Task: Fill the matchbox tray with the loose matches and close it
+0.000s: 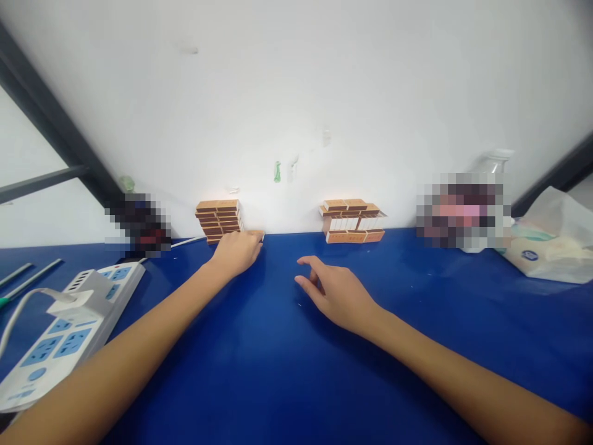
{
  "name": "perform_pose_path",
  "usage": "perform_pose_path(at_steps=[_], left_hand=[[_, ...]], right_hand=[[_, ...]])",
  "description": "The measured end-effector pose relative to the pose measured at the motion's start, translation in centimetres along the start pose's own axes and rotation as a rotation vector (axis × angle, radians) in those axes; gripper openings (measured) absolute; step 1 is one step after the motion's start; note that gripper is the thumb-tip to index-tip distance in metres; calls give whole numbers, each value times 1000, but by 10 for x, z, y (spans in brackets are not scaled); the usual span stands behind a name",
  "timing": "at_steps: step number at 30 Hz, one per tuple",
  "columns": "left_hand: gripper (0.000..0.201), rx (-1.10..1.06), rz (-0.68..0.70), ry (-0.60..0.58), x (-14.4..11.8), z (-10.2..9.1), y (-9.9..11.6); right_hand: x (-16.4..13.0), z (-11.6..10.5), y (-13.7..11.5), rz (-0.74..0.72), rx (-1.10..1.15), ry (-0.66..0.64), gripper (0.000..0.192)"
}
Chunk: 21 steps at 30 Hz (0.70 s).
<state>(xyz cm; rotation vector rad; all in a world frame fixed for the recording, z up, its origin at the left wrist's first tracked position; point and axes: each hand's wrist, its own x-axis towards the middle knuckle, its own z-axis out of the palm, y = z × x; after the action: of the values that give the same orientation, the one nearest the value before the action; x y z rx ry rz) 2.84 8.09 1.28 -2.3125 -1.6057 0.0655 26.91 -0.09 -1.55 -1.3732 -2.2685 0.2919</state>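
Observation:
My left hand point(238, 252) is at the foot of the left stack of matchboxes point(218, 213), its fingers bent over a matchbox point(262, 235) of which only a small end shows. The stack stands upright against the wall in flat layers. My right hand point(340, 293) hovers over the blue table with thumb and fingers apart, holding nothing. Behind it stands a second matchbox structure point(354, 236): brown boxes lie along its base and top, with a row of upright boxes showing pale sides between.
A white power strip point(28, 386) with a plugged-in adapter point(78, 296) lies at left, near thin rods point(37, 278). At right are a clear plastic bag point(556, 247) and a blurred-out item point(458, 213). The white wall point(296, 93) closes off the blue table's point(287, 371) back edge.

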Motion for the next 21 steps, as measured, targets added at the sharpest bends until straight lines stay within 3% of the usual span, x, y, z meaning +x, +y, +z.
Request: perform_pose_path(at_steps=[5, 11, 16, 21], left_hand=[[35, 5, -12, -30, 19, 9, -9], [41, -4, -4, -45, 2, 11, 2], [40, -44, 10, -64, -1, 5, -1], [35, -134, 130, -50, -18, -3, -2]], right_hand=[[2, 2, 3, -9, -18, -1, 33], [3, 4, 4, -14, -15, -2, 31], [5, 7, 8, -4, 18, -13, 30], [8, 6, 12, 33, 21, 8, 30]])
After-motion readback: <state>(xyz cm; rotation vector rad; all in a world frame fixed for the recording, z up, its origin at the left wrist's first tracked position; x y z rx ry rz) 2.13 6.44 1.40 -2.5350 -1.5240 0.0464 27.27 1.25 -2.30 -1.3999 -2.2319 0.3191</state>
